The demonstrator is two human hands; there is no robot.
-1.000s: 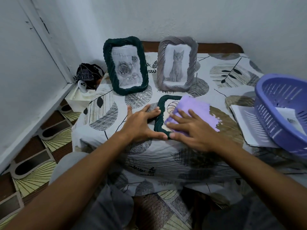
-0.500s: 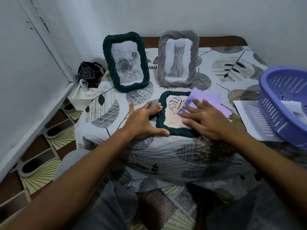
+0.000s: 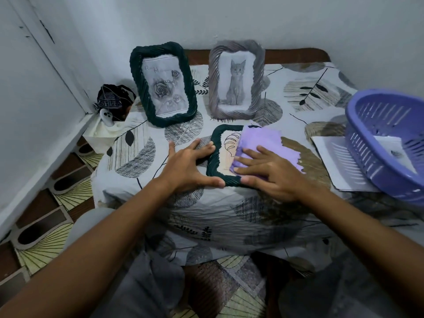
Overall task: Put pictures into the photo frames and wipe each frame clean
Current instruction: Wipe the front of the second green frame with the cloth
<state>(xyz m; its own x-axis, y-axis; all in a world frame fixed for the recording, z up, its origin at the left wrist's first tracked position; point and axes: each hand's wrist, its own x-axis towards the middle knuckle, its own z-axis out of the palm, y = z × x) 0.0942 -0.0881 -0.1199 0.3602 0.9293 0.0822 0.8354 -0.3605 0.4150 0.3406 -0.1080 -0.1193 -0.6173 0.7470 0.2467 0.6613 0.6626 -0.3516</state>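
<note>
A dark green frame with a leaf picture lies flat on the cloth-covered table. My left hand rests flat against its left edge, thumb along the near rim. My right hand presses a purple cloth flat onto the frame's glass; the cloth hides the frame's right half. Two frames stand upright at the back: a dark green one with a rose picture and a grey one with a cat picture.
A purple plastic basket with a paper in it sits at the right, on top of printed sheets. A dark bag and a small white object lie at the back left corner. Walls close in left and behind.
My right hand has slid the purple cloth back toward the near part of the frame, after moving up and right half a second ago. My left hand has stayed at the frame's left edge.
</note>
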